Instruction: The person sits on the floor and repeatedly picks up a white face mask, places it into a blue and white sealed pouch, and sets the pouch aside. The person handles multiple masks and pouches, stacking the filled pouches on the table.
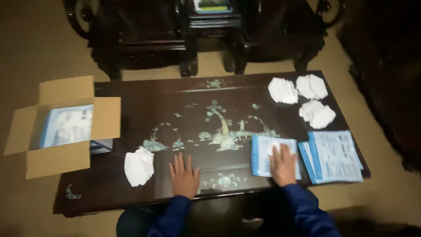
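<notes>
Two hands are laid flat with fingers spread, gripping nothing: the right hand (283, 164) is pressed on a blue-edged packet (263, 154) near the front of the dark inlaid worktop (175, 109), the left hand (184, 176) on bare wood beside a white mask stack (139, 166).

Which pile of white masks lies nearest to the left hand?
The lone pile of white masks beside the left hand; the other three piles lie at the far right corner.

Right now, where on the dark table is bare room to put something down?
The middle of the table is bare, between the cardboard box and the white mask piles. The right end is crowded: blue packets lie beside the right hand.
</notes>
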